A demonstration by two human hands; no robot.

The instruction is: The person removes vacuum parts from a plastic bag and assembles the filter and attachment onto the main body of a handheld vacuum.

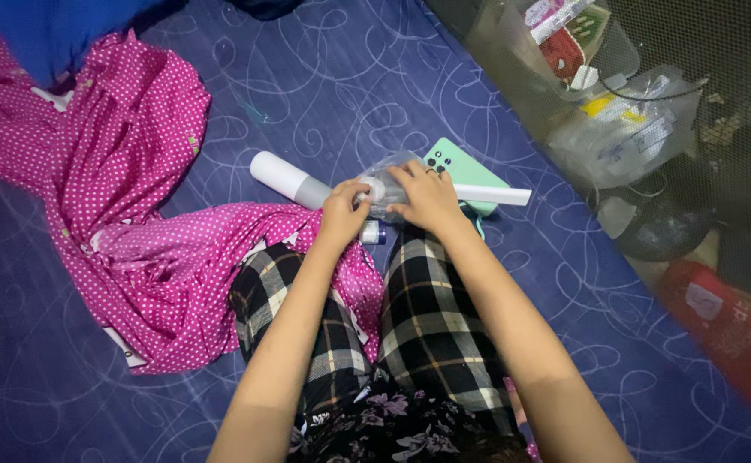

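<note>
Both my hands meet over a small clear plastic bag (388,171) holding a pale round item, just past my knees. My left hand (343,211) pinches the bag's left side. My right hand (427,195) covers and grips its right side. A white and grey cylinder (288,179) lies just left of the bag. A mint-green phone (465,171) lies face down behind my right hand, with a long white stick (495,195) across it. A small white bottle (372,231) lies below my left hand.
A pink polka-dot cloth (126,197) spreads over the left of the dark blue patterned sheet (349,77). My legs in black-and-white checked trousers (431,317) stretch forward. Clear plastic bags (615,129) and dark clutter sit behind a mesh at the right.
</note>
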